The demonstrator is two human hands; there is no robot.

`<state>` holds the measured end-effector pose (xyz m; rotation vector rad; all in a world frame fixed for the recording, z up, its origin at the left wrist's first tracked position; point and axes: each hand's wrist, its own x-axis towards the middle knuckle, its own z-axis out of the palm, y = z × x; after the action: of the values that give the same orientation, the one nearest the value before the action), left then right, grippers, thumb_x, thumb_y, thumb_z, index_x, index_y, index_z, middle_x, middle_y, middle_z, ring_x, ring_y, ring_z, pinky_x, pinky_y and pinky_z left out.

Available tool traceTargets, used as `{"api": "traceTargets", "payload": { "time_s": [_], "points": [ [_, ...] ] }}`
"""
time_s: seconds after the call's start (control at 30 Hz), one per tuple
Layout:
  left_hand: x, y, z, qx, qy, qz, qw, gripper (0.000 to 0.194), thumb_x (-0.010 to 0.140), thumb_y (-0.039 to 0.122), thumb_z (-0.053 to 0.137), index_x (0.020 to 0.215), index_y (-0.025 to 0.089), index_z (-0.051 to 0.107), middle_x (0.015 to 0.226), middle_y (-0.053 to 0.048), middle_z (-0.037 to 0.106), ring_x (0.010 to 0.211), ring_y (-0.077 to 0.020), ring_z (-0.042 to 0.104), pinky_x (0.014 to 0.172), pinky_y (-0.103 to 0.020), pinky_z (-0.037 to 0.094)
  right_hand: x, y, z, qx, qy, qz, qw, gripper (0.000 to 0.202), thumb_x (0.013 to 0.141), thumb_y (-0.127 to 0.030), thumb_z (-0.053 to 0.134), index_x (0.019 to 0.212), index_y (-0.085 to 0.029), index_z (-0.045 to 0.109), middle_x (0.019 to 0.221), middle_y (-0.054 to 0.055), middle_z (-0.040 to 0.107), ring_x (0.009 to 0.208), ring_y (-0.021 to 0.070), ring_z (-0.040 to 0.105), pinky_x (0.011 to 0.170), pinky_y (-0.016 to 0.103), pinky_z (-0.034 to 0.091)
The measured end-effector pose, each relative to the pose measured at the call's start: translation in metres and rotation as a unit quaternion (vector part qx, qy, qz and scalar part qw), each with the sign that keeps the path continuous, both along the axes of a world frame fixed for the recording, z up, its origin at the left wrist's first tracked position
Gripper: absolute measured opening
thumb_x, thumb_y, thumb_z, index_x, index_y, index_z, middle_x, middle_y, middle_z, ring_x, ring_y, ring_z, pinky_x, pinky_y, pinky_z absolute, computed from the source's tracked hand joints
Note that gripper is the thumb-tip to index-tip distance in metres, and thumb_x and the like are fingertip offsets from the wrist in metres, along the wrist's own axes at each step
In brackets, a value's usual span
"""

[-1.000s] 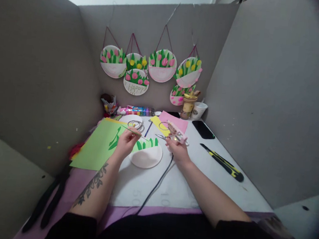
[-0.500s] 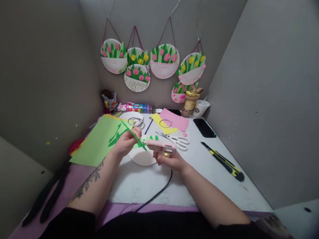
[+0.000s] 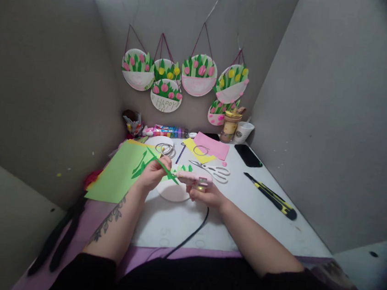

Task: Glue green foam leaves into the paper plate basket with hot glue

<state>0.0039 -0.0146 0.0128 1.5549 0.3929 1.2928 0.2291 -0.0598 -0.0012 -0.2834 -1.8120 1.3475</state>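
Observation:
My left hand (image 3: 154, 173) is closed on a long dark green paper leaf (image 3: 172, 176), which slants down to the right past my fingers. My right hand (image 3: 207, 196) grips a pink hot glue gun (image 3: 193, 179) with a lit spot near its handle. The glue gun's nozzle points left and meets or nearly meets the leaf's lower end; actual contact is too small to tell. Beneath both hands lies a white paper plate (image 3: 173, 193), partly covered, with green paper leaves (image 3: 187, 168) along its far edge. A black cord (image 3: 191, 234) runs from below the glue gun toward me.
Green paper sheets (image 3: 109, 177) with cut leaves lie at left. White scissors (image 3: 216, 171), a pen (image 3: 180, 154), wire rings (image 3: 165, 150), and pink paper (image 3: 212, 145) are behind. A box cutter (image 3: 273, 197) and phone (image 3: 248, 156) lie right. Decorated plates (image 3: 198, 84) hang on the back wall.
Very little differs. The camera view has shifted slightly, and both hands keep the leaf and the glue gun in nearly the same place.

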Motion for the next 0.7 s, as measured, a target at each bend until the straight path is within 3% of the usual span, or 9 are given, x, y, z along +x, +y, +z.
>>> {"api": "traceTargets", "payload": {
  "time_s": [0.13, 0.7],
  "points": [
    [-0.0003, 0.0000, -0.0007, -0.010, 0.000, 0.003, 1.000, 0.028, 0.076, 0.038, 0.075, 0.068, 0.016, 0.060, 0.073, -0.001, 0.048, 0.068, -0.0127, 0.045, 0.063, -0.027, 0.036, 0.0009, 0.0004, -0.0018, 0.006, -0.013, -0.007, 1.000, 0.056, 0.089, -0.038, 0.062, 0.140, -0.019, 0.049, 0.104, 0.010, 0.067, 0.060, 0.0091, 0.048, 0.053, 0.023, 0.044],
    [-0.0053, 0.0059, -0.0067, -0.019, -0.048, -0.018, 0.998, 0.018, 0.078, 0.031, 0.074, 0.071, 0.018, 0.063, 0.075, 0.000, 0.050, 0.065, -0.0102, 0.045, 0.061, -0.024, 0.035, 0.0017, -0.0005, -0.0009, -0.005, -0.024, -0.003, 1.000, 0.055, 0.088, -0.037, 0.063, 0.139, -0.020, 0.051, 0.123, 0.015, 0.063, 0.061, 0.0086, 0.049, 0.054, 0.022, 0.045]
  ]
}}
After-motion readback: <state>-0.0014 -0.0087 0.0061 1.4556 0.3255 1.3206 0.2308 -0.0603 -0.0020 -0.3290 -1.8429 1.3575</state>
